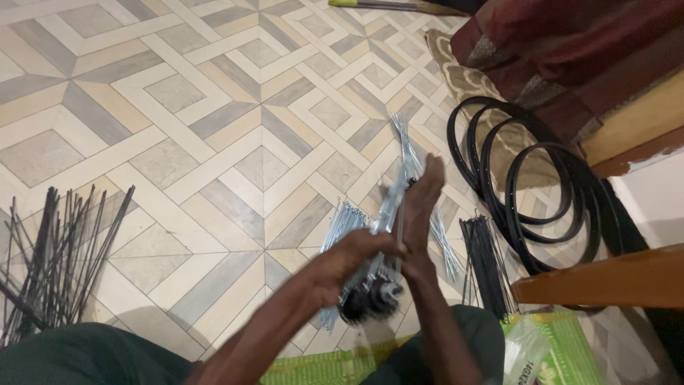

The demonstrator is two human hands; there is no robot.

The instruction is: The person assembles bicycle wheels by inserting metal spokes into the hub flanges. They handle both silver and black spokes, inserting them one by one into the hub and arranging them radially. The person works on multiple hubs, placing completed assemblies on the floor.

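A black wheel hub (372, 298) with several silver spokes (403, 153) fanning upward sits between my hands, low in the middle of the view. My left hand (353, 255) grips the spokes just above the hub. My right hand (420, 203) lies flat along the bundle's right side, fingers stretched up. Motion blur hides the fingers' exact hold. More loose silver spokes (340, 227) lie on the tiled floor under my hands.
Three black wheel rims (531, 187) lie stacked at the right, beside a wooden furniture edge (605, 281). Black spokes (484, 260) rest next to them, and another pile of black spokes (53, 249) at far left. A green packet (552, 349) sits by my knee.
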